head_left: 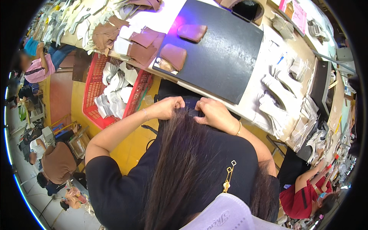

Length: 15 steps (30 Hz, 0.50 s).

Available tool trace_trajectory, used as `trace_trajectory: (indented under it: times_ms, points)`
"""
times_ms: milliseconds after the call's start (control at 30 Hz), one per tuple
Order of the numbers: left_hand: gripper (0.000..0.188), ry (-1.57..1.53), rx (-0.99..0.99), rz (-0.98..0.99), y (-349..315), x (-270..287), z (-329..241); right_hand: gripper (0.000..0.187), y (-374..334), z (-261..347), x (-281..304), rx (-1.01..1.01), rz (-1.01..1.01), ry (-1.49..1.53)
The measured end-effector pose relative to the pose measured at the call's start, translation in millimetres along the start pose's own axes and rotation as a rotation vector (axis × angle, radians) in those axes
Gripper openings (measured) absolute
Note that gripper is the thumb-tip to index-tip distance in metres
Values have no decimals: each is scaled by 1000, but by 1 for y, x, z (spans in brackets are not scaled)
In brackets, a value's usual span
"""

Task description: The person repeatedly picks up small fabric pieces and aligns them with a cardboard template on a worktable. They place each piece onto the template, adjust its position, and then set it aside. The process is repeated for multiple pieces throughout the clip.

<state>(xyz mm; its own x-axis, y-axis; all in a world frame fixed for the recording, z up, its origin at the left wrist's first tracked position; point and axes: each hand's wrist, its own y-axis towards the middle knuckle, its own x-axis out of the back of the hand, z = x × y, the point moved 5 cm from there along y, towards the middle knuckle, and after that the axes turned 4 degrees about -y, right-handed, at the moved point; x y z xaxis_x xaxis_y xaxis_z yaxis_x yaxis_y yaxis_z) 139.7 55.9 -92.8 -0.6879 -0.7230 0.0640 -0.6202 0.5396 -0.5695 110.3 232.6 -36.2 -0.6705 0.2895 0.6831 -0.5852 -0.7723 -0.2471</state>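
Both my hands are close together in front of my body, just below the table's near edge. My left hand has its fingers curled in a pinch. Facing it, my right hand is also pinched, thumb and fingers drawn together. Dark material lies between them, but hair and the black clothing behind make it hard to tell what they grip. Above them on the table is a black board. Two folded brown leather pieces rest on its left part: an upper piece and a lower piece.
A red plastic basket with white cut pieces stands left of my hands. Stacked brown leather pieces lie left of the board. Bundles of white pieces cover the table's right side. People sit at the left and lower right.
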Motion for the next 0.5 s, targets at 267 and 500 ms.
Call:
trace_trajectory:
  times_ms: [267, 500]
  points:
    - [21, -389, 30, 203, -6, 5, 2, 26, 1, -3, 4, -28, -155, 176]
    - [14, -823, 105, 33, -41, 18, 3, 30, -45, -13, 35, -65, -404, 382]
